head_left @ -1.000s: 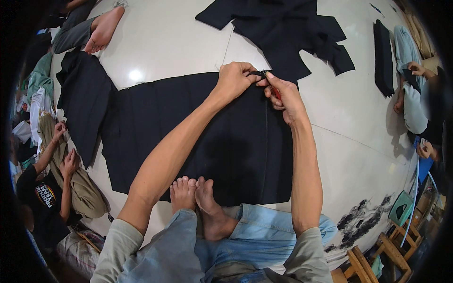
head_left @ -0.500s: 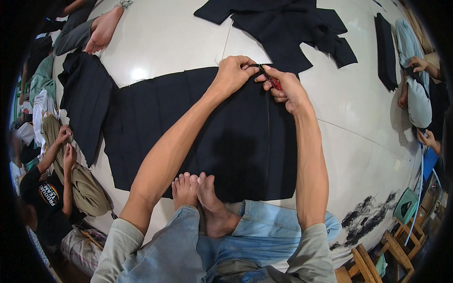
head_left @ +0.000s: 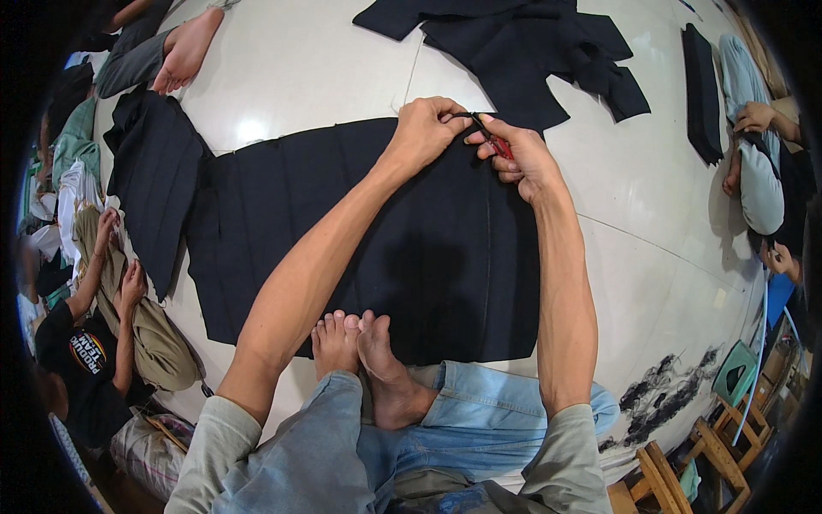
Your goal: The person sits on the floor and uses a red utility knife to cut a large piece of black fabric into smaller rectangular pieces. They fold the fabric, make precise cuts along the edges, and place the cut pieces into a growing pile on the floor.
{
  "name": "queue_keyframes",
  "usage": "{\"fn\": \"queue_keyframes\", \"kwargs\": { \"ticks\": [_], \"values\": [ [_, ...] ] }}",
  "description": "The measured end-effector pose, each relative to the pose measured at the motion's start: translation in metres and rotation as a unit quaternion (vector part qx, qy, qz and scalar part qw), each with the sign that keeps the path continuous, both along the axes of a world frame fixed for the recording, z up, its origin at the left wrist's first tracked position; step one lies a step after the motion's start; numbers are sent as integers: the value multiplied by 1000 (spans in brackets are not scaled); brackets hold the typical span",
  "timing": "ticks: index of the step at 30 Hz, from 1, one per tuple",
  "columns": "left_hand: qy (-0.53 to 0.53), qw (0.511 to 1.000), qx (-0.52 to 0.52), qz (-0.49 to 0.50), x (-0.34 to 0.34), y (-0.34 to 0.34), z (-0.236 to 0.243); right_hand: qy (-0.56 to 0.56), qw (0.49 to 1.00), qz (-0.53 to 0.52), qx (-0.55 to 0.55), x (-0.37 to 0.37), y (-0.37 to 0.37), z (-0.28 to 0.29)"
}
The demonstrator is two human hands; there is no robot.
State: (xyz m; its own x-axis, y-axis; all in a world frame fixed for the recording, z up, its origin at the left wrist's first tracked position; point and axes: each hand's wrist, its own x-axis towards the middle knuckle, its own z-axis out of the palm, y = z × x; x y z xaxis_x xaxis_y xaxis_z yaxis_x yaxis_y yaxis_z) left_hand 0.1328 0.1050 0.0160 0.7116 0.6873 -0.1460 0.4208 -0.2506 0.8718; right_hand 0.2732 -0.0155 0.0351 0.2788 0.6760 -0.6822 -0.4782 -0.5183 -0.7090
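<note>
Pinched tight in my left hand [head_left: 426,127]: far edge of the dark cloth panel [head_left: 454,210], thumb against fingertips. My right hand [head_left: 527,161] is closed around red-handled snips [head_left: 501,149], pointing at that same edge, just beside the left fingertips. Blades are dark on dark; can't make out if they're parted or touching cloth. Handle mostly hidden by my fingers. Panel lies spread on the pale floor [head_left: 638,227], partly covered by my left forearm [head_left: 317,257]. My bare feet [head_left: 394,390] are at the panel's near edge, toes over it. Left of the panel, a rumpled dark piece [head_left: 154,167]; hard to read where the two meet. Beyond the panel, dark cut pieces [head_left: 514,56], cropped by the top of the view. Right of the panel, well apart, a folded dark strip [head_left: 703,98]. Far left of the panel, a co-worker [head_left: 81,364]; what those hands hold is too small to tell.
</note>
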Motion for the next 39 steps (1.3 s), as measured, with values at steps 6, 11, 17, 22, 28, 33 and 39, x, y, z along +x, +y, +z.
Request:
{"fn": "queue_keyframes", "kwargs": {
  "ticks": [6, 11, 17, 22, 28, 33, 39],
  "values": [
    [-18, 1000, 9, -2, -1, -3, -3, -43, 999, -6, 4, -4, 3, -2],
    [-25, 999, 16, -10, -3, -3, -6, -30, 999, -16, -7, -4, 5, -1],
    [-6, 999, 32, -37, -4, -2, -5, -71, 997, 9, -30, -5, 7, 0],
    [4, 1000, 16, -26, -4, -6, 0, -80, 995, -57, 16, -11, 7, -3],
    [-1, 1000, -19, 8, -5, -2, 4, -122, 987, -89, 61, -19, -3, -1],
    [-9, 999, -39, -1, -5, 1, 3, -9, 998, -30, 63, -20, -9, 3],
    [3, 1000, -9, -11, -6, 2, 4, -14, 999, -45, 22, -21, -8, 3]
  ]
}}
